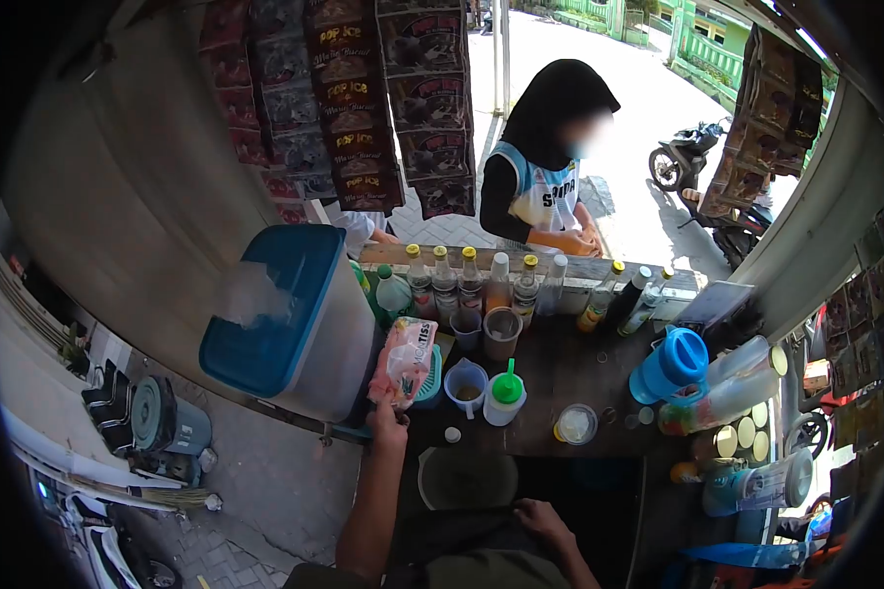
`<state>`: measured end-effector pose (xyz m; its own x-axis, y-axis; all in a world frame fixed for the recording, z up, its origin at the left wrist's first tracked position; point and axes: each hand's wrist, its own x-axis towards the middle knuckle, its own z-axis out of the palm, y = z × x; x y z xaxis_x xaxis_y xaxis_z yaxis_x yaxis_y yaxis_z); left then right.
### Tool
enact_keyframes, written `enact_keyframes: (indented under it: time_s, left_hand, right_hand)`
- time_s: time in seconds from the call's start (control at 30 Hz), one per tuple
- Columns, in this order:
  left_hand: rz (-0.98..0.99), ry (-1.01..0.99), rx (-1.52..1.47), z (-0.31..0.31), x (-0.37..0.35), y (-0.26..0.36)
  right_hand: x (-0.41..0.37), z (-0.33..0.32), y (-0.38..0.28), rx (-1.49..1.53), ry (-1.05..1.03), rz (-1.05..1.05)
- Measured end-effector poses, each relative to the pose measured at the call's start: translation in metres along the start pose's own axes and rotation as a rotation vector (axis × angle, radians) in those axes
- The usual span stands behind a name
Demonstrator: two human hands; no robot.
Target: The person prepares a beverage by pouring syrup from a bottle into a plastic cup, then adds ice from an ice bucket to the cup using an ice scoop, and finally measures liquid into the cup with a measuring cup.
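My left hand (pixel 388 424) has its fingers closed on the lower end of a pink and white tissue pack (pixel 406 355), beside the large lidded plastic box. The pack lies over a teal basket (pixel 429 381). My right hand (pixel 547 520) is low, near the counter's front edge, its fingers curled; what they hold, if anything, is hidden. Near the tissue pack are a clear measuring jug (pixel 466 390) and a white squeeze bottle with a green top (pixel 506 396). A small white cap (pixel 452 434) lies on the counter close to my left hand.
The box has a blue lid (pixel 280 304). Several bottles (pixel 469 275) line the counter's back edge. A blue pitcher (pixel 670 365) and stacked plastic cups (pixel 727 398) stand at right. Drink sachets (pixel 354 108) hang above. A person in a black head covering (pixel 545 177) stands outside.
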<state>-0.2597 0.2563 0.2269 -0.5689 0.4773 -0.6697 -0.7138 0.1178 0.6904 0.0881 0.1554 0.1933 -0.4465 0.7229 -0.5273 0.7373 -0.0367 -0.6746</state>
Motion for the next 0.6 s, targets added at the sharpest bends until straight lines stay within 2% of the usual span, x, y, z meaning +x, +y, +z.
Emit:
enact_keyframes:
  time_s: [0.07, 0.13, 0.17, 0.27, 0.3, 0.37, 0.47, 0.6]
  left_hand:
    - [0.065, -0.020, -0.006, -0.007, -0.001, -0.003]
    - [0.245, -0.190, -0.106, -0.015, -0.026, -0.005]
    - [0.269, -0.192, -0.103, -0.017, -0.041, -0.002]
    - [0.454, -0.258, 0.050, -0.019, -0.086, 0.014]
    - [0.459, -0.239, 0.044, -0.019, -0.099, 0.026]
    - [0.562, -0.371, 0.122, -0.016, -0.128, 0.054]
    - [0.574, -0.438, 0.087, -0.002, -0.202, 0.119]
    - [0.770, -0.458, -0.119, -0.005, -0.224, 0.204]
  right_hand:
    - [0.005, -0.009, 0.000, 0.033, -0.028, 0.053]
    - [0.007, -0.012, 0.006, 0.035, -0.030, 0.053]
    - [0.012, -0.013, 0.008, 0.049, -0.018, 0.069]
    - [0.026, -0.015, 0.014, -0.004, -0.036, -0.015]
    - [0.031, -0.014, 0.013, -0.012, -0.053, -0.025]
    - [0.045, -0.013, 0.013, -0.096, -0.102, -0.095]
    - [0.058, -0.017, -0.018, -0.096, -0.180, -0.116]
    - [0.092, -0.021, -0.090, -0.009, -0.067, -0.520]
